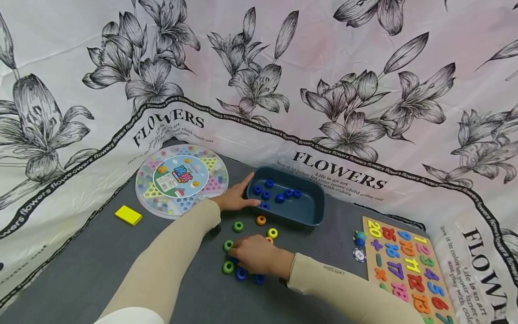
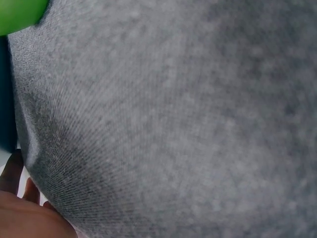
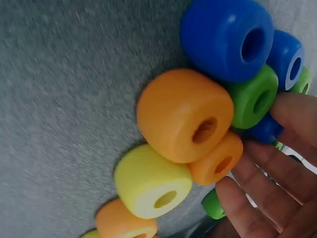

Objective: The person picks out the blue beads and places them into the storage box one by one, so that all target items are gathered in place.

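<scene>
My left hand (image 1: 235, 197) grips the left end of a dark blue tray (image 1: 305, 210), thumb at the front rim and fingers along the side. Several blue beads (image 1: 280, 198) lie inside it. In front of the tray, my right hand (image 1: 256, 253) reaches down into a group of large-holed beads. The right wrist view shows its thumb and index finger pinching a blue bead (image 3: 266, 130), partly hidden by a green bead (image 3: 255, 96). Close to the fingers are orange beads (image 3: 184, 115), a yellow bead (image 3: 152, 179) and other blue beads (image 3: 225, 39).
Left of the tray lies a round board game (image 1: 182, 175), with a yellow block (image 1: 128, 215) nearer the front. At the right are a wooden number board (image 1: 398, 256), a small blue-green toy (image 1: 359, 238) and a round chip (image 1: 359, 255). A flower-printed curtain (image 1: 259, 135) borders the grey table.
</scene>
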Tool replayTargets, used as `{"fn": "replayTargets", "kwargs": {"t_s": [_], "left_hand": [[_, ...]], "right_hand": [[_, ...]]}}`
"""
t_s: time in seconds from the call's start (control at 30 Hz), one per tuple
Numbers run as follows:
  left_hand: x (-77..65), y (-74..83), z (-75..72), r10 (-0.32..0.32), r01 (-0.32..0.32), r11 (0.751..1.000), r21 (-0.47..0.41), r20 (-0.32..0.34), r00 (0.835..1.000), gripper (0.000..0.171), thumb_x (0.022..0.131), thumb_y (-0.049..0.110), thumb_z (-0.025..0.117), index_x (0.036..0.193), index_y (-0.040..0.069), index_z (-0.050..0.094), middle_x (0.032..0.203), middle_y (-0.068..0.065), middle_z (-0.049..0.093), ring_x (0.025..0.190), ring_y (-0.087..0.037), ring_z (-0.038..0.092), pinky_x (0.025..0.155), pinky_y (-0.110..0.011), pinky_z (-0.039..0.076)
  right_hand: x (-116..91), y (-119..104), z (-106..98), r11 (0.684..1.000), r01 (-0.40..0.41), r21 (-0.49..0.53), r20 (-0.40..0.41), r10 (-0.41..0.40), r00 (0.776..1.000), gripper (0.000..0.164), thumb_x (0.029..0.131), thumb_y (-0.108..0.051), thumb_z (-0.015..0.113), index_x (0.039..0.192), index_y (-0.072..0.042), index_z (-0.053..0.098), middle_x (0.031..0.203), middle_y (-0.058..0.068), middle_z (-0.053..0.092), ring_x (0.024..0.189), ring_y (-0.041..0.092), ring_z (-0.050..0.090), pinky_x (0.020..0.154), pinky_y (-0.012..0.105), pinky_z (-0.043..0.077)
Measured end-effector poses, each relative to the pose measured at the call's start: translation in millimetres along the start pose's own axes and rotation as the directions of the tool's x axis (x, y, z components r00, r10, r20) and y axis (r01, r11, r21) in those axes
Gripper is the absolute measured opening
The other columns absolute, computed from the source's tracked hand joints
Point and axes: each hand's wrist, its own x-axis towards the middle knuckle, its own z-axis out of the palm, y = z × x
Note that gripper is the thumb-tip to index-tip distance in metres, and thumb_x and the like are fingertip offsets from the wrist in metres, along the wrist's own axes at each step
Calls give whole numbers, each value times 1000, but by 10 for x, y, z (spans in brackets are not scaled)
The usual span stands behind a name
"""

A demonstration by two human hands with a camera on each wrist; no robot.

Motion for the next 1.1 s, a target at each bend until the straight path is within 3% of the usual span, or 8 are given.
{"fn": "replayTargets", "kwargs": {"t_s": [0.27, 0.43, 0.6, 0.77, 0.97, 1.1], "left_hand": [[-31, 43, -26, -11, 11, 1000, -2, 3, 1000, 100, 78, 68, 56, 145, 44, -15, 156, -14, 15, 141, -36, 23, 109, -55, 26], [-51, 75, -32, -16, 16, 1000, -2, 0, 1000, 99, 80, 65, 57, 146, 43, -14, 155, -16, 16, 140, -38, 23, 108, -56, 26], [-43, 70, -34, -20, 20, 1000, 0, -11, 1000, 100, 79, 65, 57, 147, 41, -13, 154, -17, 18, 139, -39, 24, 108, -57, 27], [-47, 40, -30, -17, 17, 1000, 4, -18, 1000, 100, 79, 67, 56, 146, 42, -14, 154, -18, 18, 139, -39, 25, 107, -57, 27], [-57, 53, -41, -10, 10, 1000, -20, 13, 1000, 96, 83, 62, 55, 145, 43, -15, 155, -17, 13, 140, -40, 21, 108, -59, 24], [-47, 59, -38, -25, 26, 999, -21, 19, 999, 96, 83, 62, 55, 145, 44, -15, 156, -15, 13, 140, -40, 20, 108, -59, 24]], "right_hand": [[109, -21, 13, 997, 39, -62, 3, -39, 999, 20, 86, -28, 67, 105, -28, 66, 94, -10, 63, 82, 3, 60, 65, 21, 51], [125, 2, -40, 995, 61, -78, 3, -61, 998, 22, 88, -33, 64, 109, -28, 64, 97, -9, 61, 87, 4, 58, 70, 21, 51], [68, 78, -139, 990, 108, -88, -90, -116, 989, 28, 90, -39, 58, 115, -26, 62, 97, -8, 56, 84, 6, 51, 72, 22, 47], [-16, 226, -274, 983, 158, -97, -209, -176, 962, 31, 94, -46, 48, 113, -23, 60, 101, -9, 55, 87, 5, 49, 76, 21, 44], [-148, 585, -475, 999, 51, 13, -290, -45, 956, 36, 93, -38, 55, 124, -18, 56, 118, -6, 62, 108, 9, 58, 93, 27, 46], [-264, 949, -487, 999, -39, 23, -303, 44, 952, 36, 90, -32, 61, 124, -18, 56, 112, -4, 65, 98, 9, 61, 86, 29, 50]]}}
